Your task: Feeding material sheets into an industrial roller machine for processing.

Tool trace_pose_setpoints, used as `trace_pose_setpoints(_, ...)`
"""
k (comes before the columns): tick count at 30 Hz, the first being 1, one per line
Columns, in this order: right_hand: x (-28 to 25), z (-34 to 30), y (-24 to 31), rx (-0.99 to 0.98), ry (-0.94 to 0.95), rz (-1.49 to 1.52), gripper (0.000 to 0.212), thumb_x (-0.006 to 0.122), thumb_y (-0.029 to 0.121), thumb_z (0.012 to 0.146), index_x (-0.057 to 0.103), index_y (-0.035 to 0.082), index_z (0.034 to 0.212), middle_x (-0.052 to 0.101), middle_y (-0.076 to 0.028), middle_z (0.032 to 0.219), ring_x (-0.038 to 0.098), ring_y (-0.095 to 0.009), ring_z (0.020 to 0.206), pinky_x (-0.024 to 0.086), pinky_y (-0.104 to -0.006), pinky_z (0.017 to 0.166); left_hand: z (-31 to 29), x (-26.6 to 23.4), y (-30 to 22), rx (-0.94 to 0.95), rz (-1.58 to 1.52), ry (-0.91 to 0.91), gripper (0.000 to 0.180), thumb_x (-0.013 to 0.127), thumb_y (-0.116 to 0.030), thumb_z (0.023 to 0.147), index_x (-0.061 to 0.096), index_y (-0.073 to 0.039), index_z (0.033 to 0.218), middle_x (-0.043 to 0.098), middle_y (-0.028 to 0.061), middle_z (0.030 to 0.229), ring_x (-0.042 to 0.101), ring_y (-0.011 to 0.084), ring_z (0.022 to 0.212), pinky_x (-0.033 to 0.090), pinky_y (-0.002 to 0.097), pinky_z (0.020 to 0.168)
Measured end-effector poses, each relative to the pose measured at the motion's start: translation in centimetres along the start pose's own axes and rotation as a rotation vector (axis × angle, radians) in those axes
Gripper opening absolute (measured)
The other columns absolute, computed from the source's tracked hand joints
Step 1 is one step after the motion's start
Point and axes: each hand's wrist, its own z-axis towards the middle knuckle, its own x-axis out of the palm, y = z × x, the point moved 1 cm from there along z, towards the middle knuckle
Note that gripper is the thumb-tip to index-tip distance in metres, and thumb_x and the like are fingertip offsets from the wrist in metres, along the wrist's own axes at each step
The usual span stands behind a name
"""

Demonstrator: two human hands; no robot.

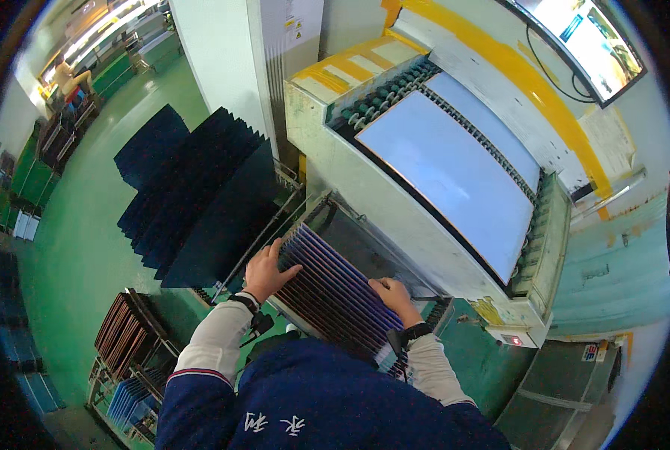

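Note:
A row of thin, dark, upright panels [335, 281] with purplish edges stands in a rack [327, 202] in front of my body. My left hand [270, 271] rests at the left end of the row, its thumb apart from the fingers and lying toward the panel edges. On the right side of the row, my right hand [396, 298] has its fingers bent and pressed together against the edge of the farthest panel. Its inner fingertips are partly hidden.
A roller conveyor machine [335, 142] with a large pale board [447, 172] lies beyond the rack. Big black sheets [192, 195] stand fanned at left. Another rack of brown panels [129, 330] is lower left. A screen [590, 45] hangs upper right; a metal cabinet [552, 397] stands lower right.

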Motion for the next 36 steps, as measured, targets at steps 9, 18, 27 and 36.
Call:
trace_pose_setpoints(9,0.4,0.1,0.2,0.038,-0.05,-0.039,0.069,0.062,0.068,0.09,0.077,0.004,0.109,0.074,-0.023,0.109,0.07,-0.041,0.106,0.053,-0.0468,0.091,0.1,-0.3,0.1,0.0,-0.012,0.06,0.094,0.073,-0.065,0.084,0.044,-0.003,0.149,0.065,0.0225,0.128,0.064,0.0392,0.115,0.053,0.0471,0.097)
trace_pose_setpoints(18,0.4,0.7,0.1,-0.034,-0.041,-0.05,0.051,0.071,0.055,0.088,0.079,0.006,0.102,0.077,-0.016,0.094,0.073,-0.03,0.091,0.053,-0.0397,0.081,0.1,-0.3,0.2,-0.013,-0.024,0.055,0.091,0.075,-0.062,0.083,0.046,-0.005,0.148,0.066,0.0207,0.125,0.065,0.0384,0.113,0.053,0.0475,0.095)
trace_pose_setpoints(27,1.4,2.5,-2.9,-0.252,-0.07,-0.252,0.047,0.072,0.045,0.084,0.07,-0.002,0.085,0.066,-0.027,0.084,0.067,-0.043,0.078,0.045,-0.0518,0.066,-0.5,-0.6,0.4,-0.035,-0.048,0.031,0.09,0.071,-0.069,0.082,0.048,-0.008,0.144,0.067,0.0216,0.116,0.066,0.041,0.108,0.053,0.0496,0.093)
trace_pose_setpoints(36,2.4,2.3,-3.6,-0.249,-0.139,-0.384,0.04,0.069,0.037,0.087,0.07,-0.003,0.082,0.065,-0.029,0.082,0.066,-0.047,0.079,0.048,-0.0549,0.07,-1.3,-0.9,0.7,0.031,-0.081,-0.03,0.088,0.073,-0.064,0.082,0.052,-0.004,0.142,0.068,0.0198,0.109,0.068,0.037,0.103,0.055,0.0459,0.088)
